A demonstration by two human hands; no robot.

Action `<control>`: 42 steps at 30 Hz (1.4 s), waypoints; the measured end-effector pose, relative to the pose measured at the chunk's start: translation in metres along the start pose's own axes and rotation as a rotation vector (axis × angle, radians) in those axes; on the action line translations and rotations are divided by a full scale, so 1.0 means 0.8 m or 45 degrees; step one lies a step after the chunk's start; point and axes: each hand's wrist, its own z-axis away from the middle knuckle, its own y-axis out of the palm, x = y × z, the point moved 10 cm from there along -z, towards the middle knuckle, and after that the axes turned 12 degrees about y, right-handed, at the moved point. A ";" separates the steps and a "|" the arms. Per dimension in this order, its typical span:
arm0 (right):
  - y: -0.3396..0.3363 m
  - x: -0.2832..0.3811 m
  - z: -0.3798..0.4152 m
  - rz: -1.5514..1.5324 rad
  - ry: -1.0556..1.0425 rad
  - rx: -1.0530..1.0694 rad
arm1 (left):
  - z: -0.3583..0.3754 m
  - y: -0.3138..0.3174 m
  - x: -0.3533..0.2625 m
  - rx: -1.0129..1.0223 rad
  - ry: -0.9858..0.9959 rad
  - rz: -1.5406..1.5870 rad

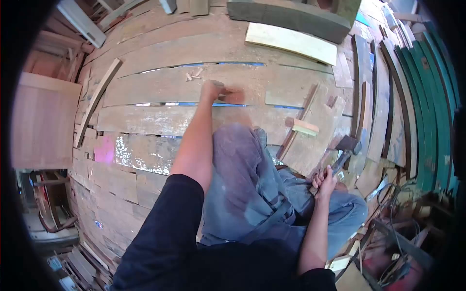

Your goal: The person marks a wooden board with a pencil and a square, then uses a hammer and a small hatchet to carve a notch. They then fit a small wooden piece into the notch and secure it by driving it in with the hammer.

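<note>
My left hand (213, 91) is stretched forward over the planks, with its fingers closed. At its fingertips is a reddish-brown blur (235, 96), too smeared to name. Just beyond that hand lie several small wooden pegs (194, 75). By my right knee, my right hand (324, 184) is wrapped round the handle of a hammer (347, 144), whose dark, blocky head points up and away from me. Between the hands, a small pale wood block (305, 127) rests across a long narrow strip (297, 128) on a flat board (310, 145).
Worn planks (145, 119) with gaps form the work surface. A pale board (291, 42) and a thick dark beam (291, 19) lie at the far side. Green boards (427, 106) are stacked at right. Cables (398, 213) tangle at lower right; a narrow stick (97, 102) lies left.
</note>
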 end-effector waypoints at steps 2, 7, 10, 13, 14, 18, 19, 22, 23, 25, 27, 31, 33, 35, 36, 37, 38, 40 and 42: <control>0.003 -0.001 0.006 0.033 0.008 -0.033 | 0.009 -0.012 -0.024 0.051 -0.033 -0.116; 0.013 0.004 0.017 0.114 -0.013 -0.087 | -0.001 0.036 -0.175 0.147 0.589 0.020; 0.030 0.017 0.036 0.282 0.001 -0.096 | 0.063 0.121 -0.333 0.606 0.871 -0.196; 0.065 0.029 0.067 0.458 -0.016 0.029 | 0.134 0.175 -0.411 0.708 0.911 -0.579; 0.066 0.027 0.070 0.488 -0.028 0.029 | 0.150 0.181 -0.411 0.731 0.852 -0.546; 0.078 0.020 0.080 0.431 -0.020 0.167 | 0.177 0.221 -0.406 0.696 0.776 -0.353; 0.073 0.018 0.081 0.437 -0.017 0.151 | 0.180 0.227 -0.401 0.662 0.782 -0.287; 0.060 0.014 0.082 0.423 0.028 0.140 | 0.178 0.229 -0.404 0.520 0.901 -0.250; 0.057 0.014 0.081 0.405 0.025 0.122 | 0.175 0.228 -0.405 0.489 0.915 -0.279; 0.052 0.010 0.077 0.369 0.014 0.089 | 0.174 0.237 -0.398 0.489 0.894 -0.210; 0.049 0.005 0.071 0.340 0.039 0.110 | 0.175 0.242 -0.391 0.451 0.905 -0.132; 0.059 0.004 0.070 0.392 0.005 0.168 | 0.180 0.246 -0.384 0.367 0.979 -0.052; 0.065 0.007 0.071 0.461 -0.060 0.175 | 0.177 0.246 -0.386 0.373 0.972 0.019; 0.070 0.010 0.070 0.558 -0.160 0.147 | 0.179 0.243 -0.388 0.376 0.951 0.001; 0.070 0.008 0.068 0.604 -0.175 0.118 | 0.179 0.242 -0.388 0.375 0.941 -0.006; 0.069 0.006 0.066 0.652 -0.191 0.087 | 0.180 0.242 -0.388 0.385 0.932 -0.007; 0.069 0.005 0.066 0.701 -0.206 0.056 | 0.180 0.242 -0.387 0.394 0.921 -0.006; 0.067 0.001 0.065 0.650 -0.164 0.036 | 0.180 0.240 -0.389 0.386 0.932 -0.009; 0.063 -0.002 0.061 0.724 -0.212 -0.010 | 0.183 0.236 -0.392 0.360 0.971 -0.016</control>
